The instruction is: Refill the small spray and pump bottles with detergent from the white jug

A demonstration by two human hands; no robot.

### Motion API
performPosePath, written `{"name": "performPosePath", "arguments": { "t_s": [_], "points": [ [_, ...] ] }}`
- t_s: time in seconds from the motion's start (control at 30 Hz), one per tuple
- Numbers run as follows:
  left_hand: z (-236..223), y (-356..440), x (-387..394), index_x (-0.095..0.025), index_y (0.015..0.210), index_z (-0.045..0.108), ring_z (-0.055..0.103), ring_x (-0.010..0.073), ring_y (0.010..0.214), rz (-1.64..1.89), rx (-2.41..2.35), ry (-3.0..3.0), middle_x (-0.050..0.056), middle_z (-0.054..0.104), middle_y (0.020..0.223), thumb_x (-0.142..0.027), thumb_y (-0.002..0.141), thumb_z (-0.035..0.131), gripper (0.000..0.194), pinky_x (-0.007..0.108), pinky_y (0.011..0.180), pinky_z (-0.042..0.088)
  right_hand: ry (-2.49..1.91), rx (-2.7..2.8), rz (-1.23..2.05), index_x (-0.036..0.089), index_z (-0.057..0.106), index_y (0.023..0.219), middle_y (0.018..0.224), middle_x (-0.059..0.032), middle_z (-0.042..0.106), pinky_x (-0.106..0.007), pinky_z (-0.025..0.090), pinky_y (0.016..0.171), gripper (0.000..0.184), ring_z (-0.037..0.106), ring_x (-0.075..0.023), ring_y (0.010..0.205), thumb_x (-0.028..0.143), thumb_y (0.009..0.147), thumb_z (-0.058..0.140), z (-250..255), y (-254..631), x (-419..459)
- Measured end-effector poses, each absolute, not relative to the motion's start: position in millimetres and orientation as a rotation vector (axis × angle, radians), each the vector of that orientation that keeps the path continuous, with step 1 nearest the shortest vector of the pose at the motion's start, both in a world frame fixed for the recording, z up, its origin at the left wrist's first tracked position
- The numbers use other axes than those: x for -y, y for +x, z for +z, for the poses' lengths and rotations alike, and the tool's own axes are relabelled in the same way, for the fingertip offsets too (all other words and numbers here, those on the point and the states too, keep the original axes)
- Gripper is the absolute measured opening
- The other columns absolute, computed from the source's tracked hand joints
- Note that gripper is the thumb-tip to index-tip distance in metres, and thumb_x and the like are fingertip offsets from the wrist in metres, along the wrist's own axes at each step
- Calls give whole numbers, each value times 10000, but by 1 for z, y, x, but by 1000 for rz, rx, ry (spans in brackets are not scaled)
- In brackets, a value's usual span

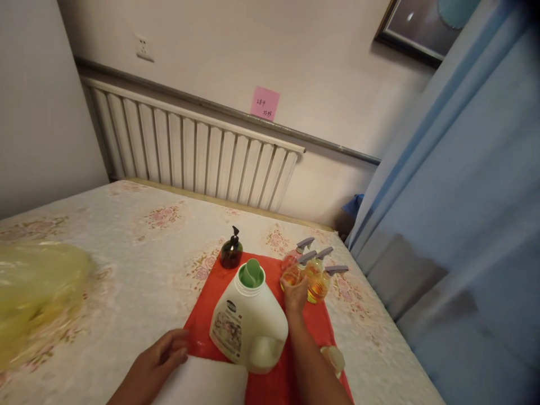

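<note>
My right hand (296, 293) reaches past the big jug and has its fingers closed round a spray bottle (292, 275) with orange liquid and a grey trigger head. Close by stand more spray bottles with grey triggers: a pinkish one (290, 257) behind and a yellow-orange one (319, 288) to the right. A white detergent jug (257, 320) without its cap, green spout showing, stands upright in the middle. My left hand (162, 360) rests with loosely curled fingers beside a white block-like thing (206, 382), left of the jug; it holds nothing that I can see.
Everything stands on a red cloth (206, 304) over a flowered bedspread (139, 270). A dark pump bottle (232, 252) is at the cloth's far left corner. A pale round cap (334, 359) lies at right. A yellow plastic bag (40, 292) lies left; a blue curtain (455, 225) hangs right.
</note>
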State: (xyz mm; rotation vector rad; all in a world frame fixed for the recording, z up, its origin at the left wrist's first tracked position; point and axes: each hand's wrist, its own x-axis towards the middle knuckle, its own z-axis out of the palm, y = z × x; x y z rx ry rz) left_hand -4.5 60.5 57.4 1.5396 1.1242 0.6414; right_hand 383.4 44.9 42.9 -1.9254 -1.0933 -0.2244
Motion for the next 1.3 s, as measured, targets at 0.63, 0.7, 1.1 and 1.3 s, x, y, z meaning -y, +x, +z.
{"name": "performPosePath", "arguments": {
  "t_s": [0.63,0.7,1.1,1.3],
  "points": [
    [111,25,7,-241,1126,657,684,265,919,557,-931,1715,40,740,985,-467,784,578,418,373,861,520,-1798,843,-155,107,518,1263,1266,-189,615,-430,415,1027,737,568,-326,1190,352,602,732,128,363,0],
    [128,35,18,-232,1150,648,677,261,939,577,-853,1724,50,735,994,-447,810,571,409,376,874,515,-1780,862,-130,107,524,1273,1256,-186,628,-441,439,1016,782,590,-327,1171,351,567,757,140,356,26],
    [205,101,79,-194,1385,476,436,325,1344,767,-538,1656,125,491,1458,-336,800,645,626,447,1116,335,-1526,1128,533,191,596,1183,1026,-48,734,-307,570,806,601,703,-231,913,163,598,733,184,237,179],
    [203,103,90,-174,1108,632,634,240,1003,684,-256,1524,57,691,1051,-244,813,594,305,343,909,467,-1519,1155,627,189,593,1174,1035,-48,724,-306,563,813,620,690,-232,936,91,568,680,187,209,198]
  ]
}}
